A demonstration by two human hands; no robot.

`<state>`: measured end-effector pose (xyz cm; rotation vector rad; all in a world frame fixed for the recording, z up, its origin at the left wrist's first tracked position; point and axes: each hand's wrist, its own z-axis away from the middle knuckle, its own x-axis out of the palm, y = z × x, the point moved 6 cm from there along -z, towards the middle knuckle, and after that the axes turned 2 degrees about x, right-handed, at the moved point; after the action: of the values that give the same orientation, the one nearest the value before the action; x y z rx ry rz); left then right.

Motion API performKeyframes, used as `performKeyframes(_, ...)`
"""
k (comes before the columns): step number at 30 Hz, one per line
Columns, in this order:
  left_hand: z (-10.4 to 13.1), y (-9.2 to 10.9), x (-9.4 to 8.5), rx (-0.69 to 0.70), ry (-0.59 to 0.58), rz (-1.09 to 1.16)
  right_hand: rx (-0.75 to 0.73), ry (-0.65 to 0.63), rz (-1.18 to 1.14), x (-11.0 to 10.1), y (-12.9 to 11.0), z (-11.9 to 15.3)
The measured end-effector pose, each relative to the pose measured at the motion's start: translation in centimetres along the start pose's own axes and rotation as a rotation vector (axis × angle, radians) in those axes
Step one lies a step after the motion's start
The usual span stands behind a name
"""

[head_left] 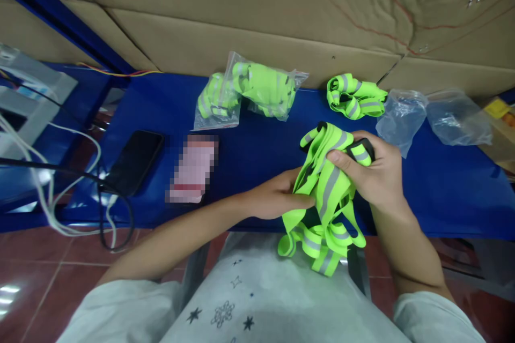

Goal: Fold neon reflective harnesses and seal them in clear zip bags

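A bundle of neon green straps with grey reflective stripes (330, 188) hangs in loops over the table's front edge. My right hand (376, 169) is closed round its upper right part, the thumb pressed on the straps beside a black buckle. My left hand (277, 195) grips the bundle from the left, its fingertips hidden behind the straps. Another folded green strap bundle (356, 97) lies unbagged at the back of the table. Two clear bags with green straps inside, a left one (217, 97) and a right one (267, 88), lie touching at the back, left of centre.
On the blue table (249, 155) lie a black phone (137, 162) and a blurred pink object (193, 169). Two crumpled clear bags (403, 115) (458, 118) sit back right, near a cardboard box (501, 134). Cables (52, 214) and a grey metal device (44, 91) are at left.
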<state>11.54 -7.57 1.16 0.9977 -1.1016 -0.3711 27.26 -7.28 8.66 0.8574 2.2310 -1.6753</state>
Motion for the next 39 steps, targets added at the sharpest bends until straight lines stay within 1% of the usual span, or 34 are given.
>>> performKeyframes(2, 0.0, -0.5, 0.4, -0.081, -0.124, 0.077, -0.008, -0.009, 0.039, 0.1, 0.0, 0.1)
performKeyframes(3, 0.1, -0.8, 0.7, -0.121, -0.191, 0.129, -0.032, -0.013, 0.065, 0.1, -0.1, 0.3)
performKeyframes(4, 0.1, -1.0, 0.7, -0.149, -0.232, 0.179, -0.073, -0.022, 0.086, 0.1, -0.3, 0.4)
performKeyframes(5, 0.1, -1.2, 0.6, -0.162, -0.244, 0.219, -0.128, -0.035, 0.101, 0.2, -0.6, 0.6)
performKeyframes(7, 0.1, -1.5, 0.4, -0.161, -0.221, 0.247, -0.248, -0.078, 0.108, 0.3, -1.3, 0.9)
performKeyframes(9, 0.1, -1.5, 0.5, -0.139, -0.22, 0.188, -0.315, -0.123, 0.101, 0.4, -1.8, 1.2)
performKeyframes(10, 0.1, -1.5, 0.7, -0.124, -0.22, 0.127, -0.31, -0.133, 0.093, 0.3, -1.9, 1.3)
performKeyframes(12, 0.1, -1.2, 0.9, -0.095, -0.173, -0.019, -0.235, -0.119, 0.055, 0.2, -1.7, 1.2)
performKeyframes(14, 0.0, -0.7, 0.9, -0.07, -0.107, -0.119, -0.083, -0.102, -0.025, -0.1, -1.1, 1.0)
performKeyframes(15, -0.1, -0.5, 0.9, -0.061, -0.099, -0.145, 0.005, -0.108, -0.086, 0.0, -0.6, 0.9)
performKeyframes(17, -0.2, 0.1, 1.0, -0.029, -0.134, -0.182, 0.173, -0.152, -0.239, 0.4, 0.4, 0.7)
performKeyframes(19, -0.2, 0.8, 1.0, 0.014, -0.152, -0.229, 0.319, -0.22, -0.385, 1.2, 1.3, 0.6)
performKeyframes(21, -0.2, 1.2, 0.8, 0.038, -0.145, -0.273, 0.419, -0.292, -0.466, 2.3, 1.9, 0.7)
performKeyframes(22, -0.2, 1.2, 0.7, 0.037, -0.143, -0.282, 0.431, -0.314, -0.47, 2.7, 2.0, 0.7)
performKeyframes(23, -0.1, 1.2, 0.6, 0.032, -0.137, -0.277, 0.407, -0.312, -0.451, 2.9, 2.0, 0.7)
performKeyframes(24, -0.1, 1.0, 0.5, 0.019, -0.133, -0.255, 0.353, -0.289, -0.404, 3.0, 2.0, 0.6)
performKeyframes(27, -0.1, 0.3, 0.2, -0.012, -0.106, -0.134, 0.09, -0.124, -0.176, 2.1, 1.1, 0.3)
performKeyframes(28, -0.1, 0.2, 0.1, -0.015, -0.096, -0.106, 0.0, -0.094, -0.107, 1.9, 0.7, 0.3)
performKeyframes(29, -0.1, 0.1, 0.0, -0.013, -0.088, -0.094, -0.074, -0.105, -0.061, 1.9, 0.3, 0.4)
performKeyframes(31, -0.1, 0.1, -0.2, -0.003, -0.077, -0.118, -0.156, -0.23, -0.051, 2.4, -0.2, 0.6)
performKeyframes(34, -0.1, 0.5, -0.4, 0.017, -0.088, -0.18, -0.146, -0.452, -0.114, 3.5, -0.2, 0.8)
performKeyframes(36, -0.1, 0.7, -0.5, 0.039, -0.1, -0.199, -0.15, -0.547, -0.104, 4.1, -0.2, 1.0)
performKeyframes(39, -0.3, 0.6, -0.4, 0.035, -0.155, -0.234, -0.135, -0.686, -0.037, 4.9, 0.1, 1.4)
